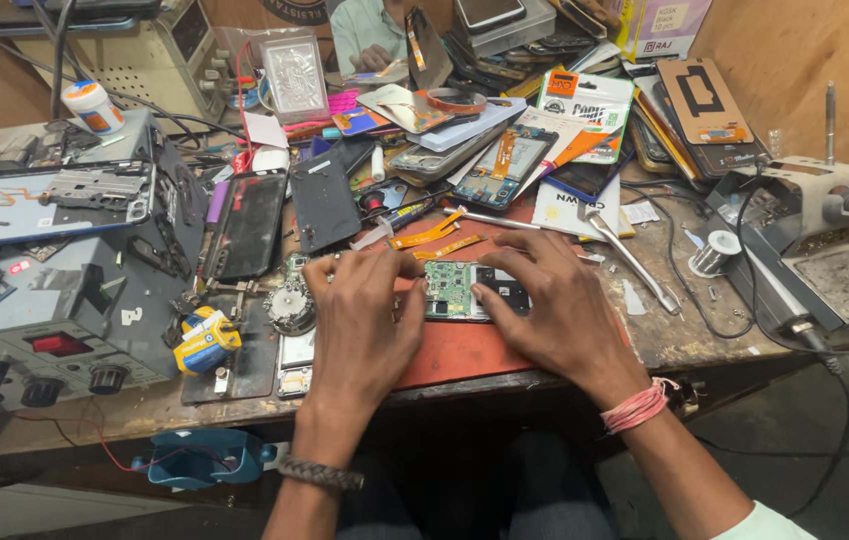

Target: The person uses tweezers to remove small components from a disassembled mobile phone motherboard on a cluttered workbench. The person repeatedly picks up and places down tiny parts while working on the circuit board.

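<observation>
Hands meet over an opened phone (469, 290) on the red mat (464, 350) at the near edge of my table (684, 335). I see its long axis running left to right, green circuit board toward my left hand (364, 320), dark half under my right hand (554, 305). Both sets of fingers press down on it, curled and narrow, pinching from either end. Neither hand is nearer. Beyond lie orange ribbon cables (439, 238), then a pile of phone parts (504, 150).

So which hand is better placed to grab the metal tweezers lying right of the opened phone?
Probably the right hand: the tweezers lie just beyond its knuckles, while the left hand sits across the opened phone.
</observation>
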